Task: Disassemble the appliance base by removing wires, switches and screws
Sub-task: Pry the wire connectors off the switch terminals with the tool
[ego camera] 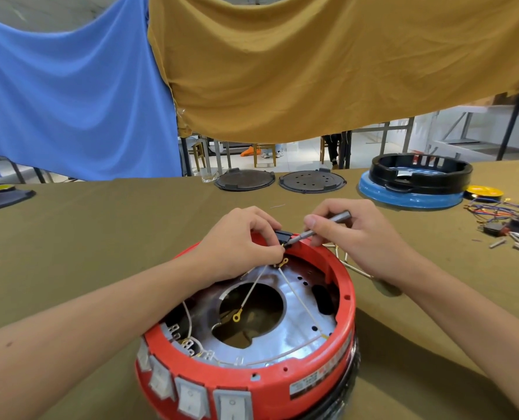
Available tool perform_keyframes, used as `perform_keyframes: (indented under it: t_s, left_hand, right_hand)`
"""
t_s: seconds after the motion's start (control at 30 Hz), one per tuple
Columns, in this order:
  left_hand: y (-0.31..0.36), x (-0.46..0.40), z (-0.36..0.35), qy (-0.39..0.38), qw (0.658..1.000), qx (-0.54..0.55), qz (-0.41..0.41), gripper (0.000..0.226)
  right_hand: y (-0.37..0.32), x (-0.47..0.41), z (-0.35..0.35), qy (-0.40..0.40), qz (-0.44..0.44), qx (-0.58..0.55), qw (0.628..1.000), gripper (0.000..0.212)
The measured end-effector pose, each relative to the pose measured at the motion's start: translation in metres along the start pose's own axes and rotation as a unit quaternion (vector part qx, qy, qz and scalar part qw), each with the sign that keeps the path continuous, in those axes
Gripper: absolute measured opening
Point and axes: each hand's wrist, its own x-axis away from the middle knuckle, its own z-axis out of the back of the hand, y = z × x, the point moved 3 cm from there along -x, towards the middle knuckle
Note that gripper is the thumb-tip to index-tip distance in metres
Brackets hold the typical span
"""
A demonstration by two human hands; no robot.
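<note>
A round red appliance base lies upside down in front of me, with a silver metal plate inside and several white rocker switches along its near wall. White wires with yellow ring terminals cross the plate. At the far rim my left hand pinches a small black part with wires on it. My right hand grips a grey screwdriver, whose tip meets that black part.
An olive cloth covers the table. At the back lie two dark round plates and a blue and black base. Loose wires, switches and screws sit at the right. Blue and mustard cloths hang above.
</note>
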Motion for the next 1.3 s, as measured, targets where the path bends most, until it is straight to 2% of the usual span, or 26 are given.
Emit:
perform_keyframes:
  t_s: [0.3, 0.43, 0.73, 0.8, 0.9, 1.0, 1.07, 1.17, 1.3]
  left_hand:
    - [-0.001, 0.000, 0.000, 0.004, 1.000, -0.008, -0.002, 0.017]
    - [-0.002, -0.001, 0.000, 0.000, 1.000, -0.003, -0.001, 0.016]
    - [-0.003, -0.002, 0.000, -0.002, 1.000, -0.009, 0.001, 0.012]
    - [-0.003, -0.002, 0.000, -0.003, 1.000, -0.013, 0.002, 0.014]
    - [-0.003, -0.002, 0.001, -0.001, 1.000, -0.013, -0.003, 0.016]
    - [-0.002, -0.001, 0.001, -0.001, 1.000, -0.013, -0.006, 0.017]
    - [-0.002, -0.001, 0.001, 0.000, 1.000, -0.013, -0.006, 0.017]
    - [-0.003, -0.001, 0.001, 0.002, 1.000, -0.009, -0.008, 0.022]
    - [-0.003, -0.001, 0.001, 0.001, 1.000, -0.008, -0.009, 0.022]
  right_hand:
    - [-0.007, 0.003, -0.002, -0.008, 0.073, 0.110, 0.991, 0.012]
    - [0.000, 0.001, -0.002, -0.004, 0.029, 0.021, 0.999, 0.018]
    - [0.007, -0.002, 0.003, -0.018, -0.049, -0.073, 0.996, 0.020]
    - [0.004, -0.001, 0.003, -0.015, -0.025, -0.041, 0.999, 0.020]
    - [-0.004, 0.003, -0.001, -0.004, 0.047, 0.064, 0.997, 0.018]
    - [-0.014, 0.006, -0.004, 0.000, 0.131, 0.166, 0.977, 0.015]
    - [-0.017, 0.007, -0.005, -0.001, 0.167, 0.189, 0.968, 0.011]
    - [-0.017, 0.007, -0.005, 0.000, 0.164, 0.188, 0.969, 0.009]
    - [-0.010, 0.005, -0.005, 0.017, 0.099, 0.117, 0.988, 0.013]
